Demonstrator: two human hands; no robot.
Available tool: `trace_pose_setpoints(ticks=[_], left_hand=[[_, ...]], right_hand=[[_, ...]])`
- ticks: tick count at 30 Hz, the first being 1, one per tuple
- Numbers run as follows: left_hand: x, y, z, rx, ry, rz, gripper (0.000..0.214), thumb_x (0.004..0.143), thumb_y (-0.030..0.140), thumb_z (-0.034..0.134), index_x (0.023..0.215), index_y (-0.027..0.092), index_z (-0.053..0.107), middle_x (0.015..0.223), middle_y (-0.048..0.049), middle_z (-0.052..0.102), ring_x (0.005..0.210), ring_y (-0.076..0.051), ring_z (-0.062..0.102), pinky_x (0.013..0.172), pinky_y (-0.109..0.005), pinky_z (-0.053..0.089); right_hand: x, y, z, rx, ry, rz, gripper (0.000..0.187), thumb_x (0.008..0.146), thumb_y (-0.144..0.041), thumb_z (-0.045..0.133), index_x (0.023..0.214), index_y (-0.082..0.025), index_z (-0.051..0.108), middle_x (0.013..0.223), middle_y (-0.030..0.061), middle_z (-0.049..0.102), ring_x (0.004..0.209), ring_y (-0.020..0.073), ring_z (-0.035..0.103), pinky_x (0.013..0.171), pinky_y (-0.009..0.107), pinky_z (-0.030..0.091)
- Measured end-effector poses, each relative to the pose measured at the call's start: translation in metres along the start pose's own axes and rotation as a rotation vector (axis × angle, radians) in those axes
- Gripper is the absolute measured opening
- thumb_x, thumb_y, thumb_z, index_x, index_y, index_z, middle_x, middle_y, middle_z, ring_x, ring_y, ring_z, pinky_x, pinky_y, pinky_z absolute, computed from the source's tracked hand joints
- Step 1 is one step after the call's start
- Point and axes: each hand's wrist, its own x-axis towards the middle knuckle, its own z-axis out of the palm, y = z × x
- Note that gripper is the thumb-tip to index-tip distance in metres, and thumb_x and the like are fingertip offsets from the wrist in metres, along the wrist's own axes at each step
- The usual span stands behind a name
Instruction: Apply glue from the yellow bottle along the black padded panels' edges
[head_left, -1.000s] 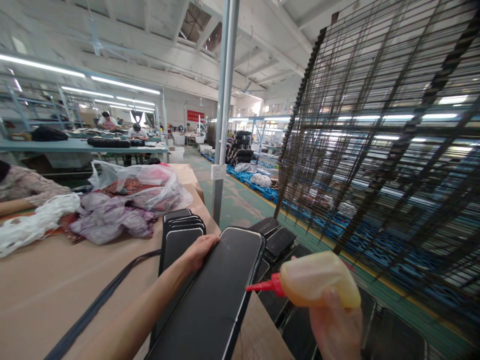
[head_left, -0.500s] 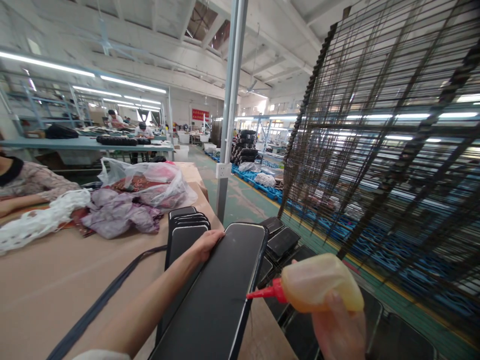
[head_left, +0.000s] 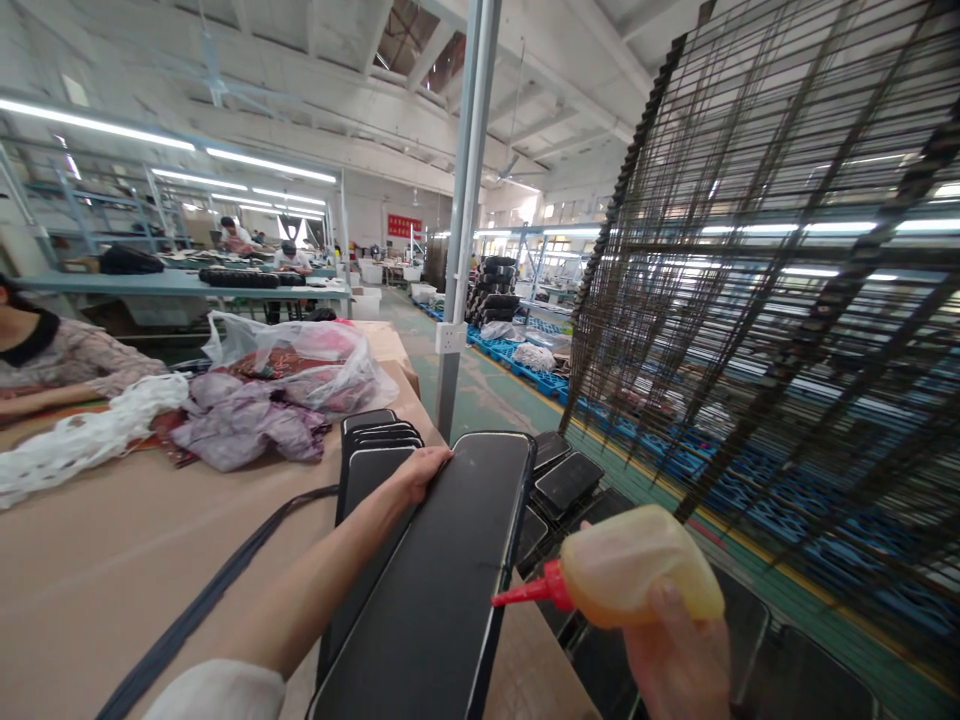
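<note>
My left hand point(head_left: 424, 472) is closed on the far left edge of a long black padded panel point(head_left: 442, 570) with rounded corners. A pale line of glue runs along the panel's border. In my right hand point(head_left: 679, 640) is a squeeze bottle point(head_left: 641, 565) of yellowish liquid, held on its side. Its red nozzle point(head_left: 529, 590) points left, with the tip at the panel's right edge. Beneath and left of this panel lies a stack of similar black panels point(head_left: 375, 465), each with a light border line.
A long dark strip point(head_left: 217, 590) lies across the brown-covered table point(head_left: 150, 560). Farther back are a plastic bag point(head_left: 315, 360), crumpled purple cloth point(head_left: 247, 420) and a seated co-worker point(head_left: 67, 350). More black panels point(head_left: 568, 482) rest on racks at right, below a hanging wire mesh point(head_left: 750, 250). A post point(head_left: 459, 250) stands ahead.
The nozzle tip has moved a little along the panel's right edge toward me. The panel and my left hand have shifted slightly in view; both hands keep their hold.
</note>
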Motion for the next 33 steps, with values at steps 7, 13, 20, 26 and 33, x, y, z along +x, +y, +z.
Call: trace_pose_setpoints(ticks=[7,13,20,26,33], left_hand=[[0.006,0.004,0.0,-0.019,0.011,-0.035,0.012,0.074,0.016,0.051,0.064,0.015,0.057,0.046,-0.003,0.061,0.04,-0.017,0.058,0.043,-0.027,0.048],[0.012,0.007,-0.002,-0.04,0.044,-0.045,0.008,0.073,0.016,0.054,0.066,0.014,0.058,0.046,-0.0031,0.061,0.042,-0.018,0.059,0.045,-0.028,0.05],[0.014,0.009,-0.004,-0.057,0.057,-0.07,0.008,0.072,0.017,0.057,0.065,0.015,0.058,0.046,-0.0036,0.061,0.043,-0.019,0.059,0.046,-0.029,0.05],[0.015,0.012,-0.006,-0.062,0.071,-0.1,0.006,0.069,0.019,0.062,0.066,0.015,0.06,0.045,-0.0035,0.061,0.042,-0.019,0.058,0.046,-0.029,0.05],[0.018,0.014,-0.008,-0.073,0.084,-0.122,0.008,0.068,0.021,0.065,0.068,0.014,0.061,0.045,-0.0035,0.061,0.041,-0.018,0.057,0.046,-0.029,0.05]], right_hand=[[0.002,0.006,-0.012,0.037,-0.015,0.036,0.063,0.07,-0.032,0.075,0.127,-0.02,0.051,0.101,0.0134,0.067,0.086,0.0363,0.065,0.076,0.057,0.052],[0.001,0.008,-0.016,0.024,-0.07,0.052,0.06,0.075,-0.032,0.071,0.13,-0.02,0.049,0.103,0.0136,0.067,0.094,0.0378,0.062,0.082,0.06,0.048],[-0.002,0.008,-0.017,0.028,-0.096,0.077,0.059,0.076,-0.033,0.069,0.13,-0.022,0.048,0.105,0.014,0.066,0.099,0.0386,0.06,0.082,0.06,0.048],[-0.004,0.008,-0.018,0.012,-0.101,0.082,0.06,0.076,-0.034,0.07,0.13,-0.022,0.048,0.107,0.0145,0.065,0.099,0.038,0.06,0.083,0.06,0.048],[-0.006,0.009,-0.022,0.013,-0.111,0.121,0.06,0.076,-0.035,0.07,0.13,-0.022,0.048,0.104,0.0144,0.066,0.099,0.0381,0.061,0.083,0.059,0.048]])
